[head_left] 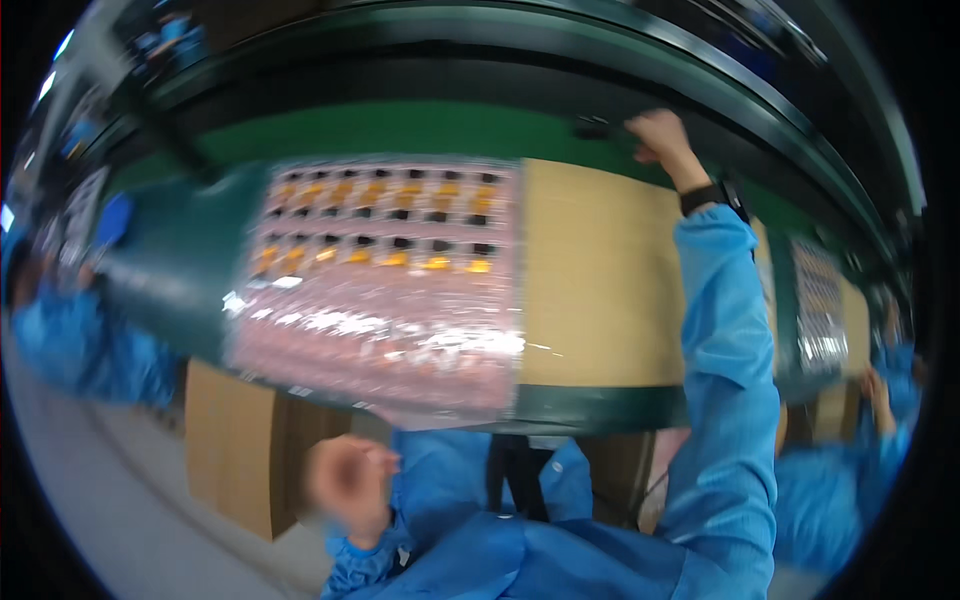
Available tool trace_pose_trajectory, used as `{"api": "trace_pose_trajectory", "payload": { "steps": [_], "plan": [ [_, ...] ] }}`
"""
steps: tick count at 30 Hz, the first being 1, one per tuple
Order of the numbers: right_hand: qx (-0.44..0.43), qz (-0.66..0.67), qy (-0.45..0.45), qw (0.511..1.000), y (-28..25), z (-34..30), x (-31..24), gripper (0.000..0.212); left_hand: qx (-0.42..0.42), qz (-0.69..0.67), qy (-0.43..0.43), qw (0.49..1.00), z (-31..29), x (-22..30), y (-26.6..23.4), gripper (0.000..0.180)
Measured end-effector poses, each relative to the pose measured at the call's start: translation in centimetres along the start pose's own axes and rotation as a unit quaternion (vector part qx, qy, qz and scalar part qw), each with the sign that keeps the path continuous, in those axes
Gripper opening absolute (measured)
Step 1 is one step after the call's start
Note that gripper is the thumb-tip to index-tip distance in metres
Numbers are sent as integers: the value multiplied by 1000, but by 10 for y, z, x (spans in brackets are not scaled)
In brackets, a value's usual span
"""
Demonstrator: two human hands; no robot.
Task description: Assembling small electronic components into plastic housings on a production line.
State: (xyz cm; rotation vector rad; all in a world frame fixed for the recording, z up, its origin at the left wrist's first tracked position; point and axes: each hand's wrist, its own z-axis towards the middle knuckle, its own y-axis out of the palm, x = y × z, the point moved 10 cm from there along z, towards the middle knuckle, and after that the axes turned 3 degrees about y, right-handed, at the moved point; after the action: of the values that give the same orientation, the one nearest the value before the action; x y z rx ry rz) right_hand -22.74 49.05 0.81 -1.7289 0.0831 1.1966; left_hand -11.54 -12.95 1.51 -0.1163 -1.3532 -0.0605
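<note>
My right hand (660, 140) reaches over the far edge of the green work surface, its fingers curled closed. Whatever may be inside it is hidden. Just left of it lies a small black object (592, 127), apart from the fingers. Low at the near side, off the table edge, my left hand (350, 485) is smeared by motion. A pink tray or sheet (375, 300) under shiny clear plastic lies in front of me, with rows of small black-and-orange parts (400, 255) in its far half. Beside it on the right, under my right forearm, is a flat tan board (600, 280).
A dark rail (480, 75) runs behind the green surface (190, 265). An open cardboard box (230, 440) stands below the near edge. People in blue sleeves sit at left (90, 340) and right (830, 500). Another plastic-covered sheet of parts (818, 300) lies farther right.
</note>
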Motion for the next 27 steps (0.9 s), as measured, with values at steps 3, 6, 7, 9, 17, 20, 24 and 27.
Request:
{"api": "trace_pose_trajectory", "payload": {
  "steps": [3,6,7,9,17,20,24,27],
  "plan": [
    [-28,-98,-23,995,-68,-95,-43,33,-2,-5,18,1000,13,-7,-10,8],
    [26,-249,-135,959,-135,-194,-36,36,5,-29,39,999,41,-27,-6,8],
    [11,-248,-64,967,-142,-228,-22,36,-1,-49,54,997,46,-24,-1,8],
    [38,-273,40,961,-168,-284,20,42,0,-24,78,997,51,-20,-6,7],
    [97,-128,11,987,-145,-334,145,48,-32,-38,139,989,57,22,6,11],
    [118,-171,-23,978,-152,-350,133,40,-93,48,109,989,73,36,11,10],
    [71,106,-52,990,-120,-343,103,44,-176,263,157,936,111,54,26,14],
    [-34,416,-98,903,-73,-323,51,53,-133,328,160,922,142,37,26,16]
  ]
}}
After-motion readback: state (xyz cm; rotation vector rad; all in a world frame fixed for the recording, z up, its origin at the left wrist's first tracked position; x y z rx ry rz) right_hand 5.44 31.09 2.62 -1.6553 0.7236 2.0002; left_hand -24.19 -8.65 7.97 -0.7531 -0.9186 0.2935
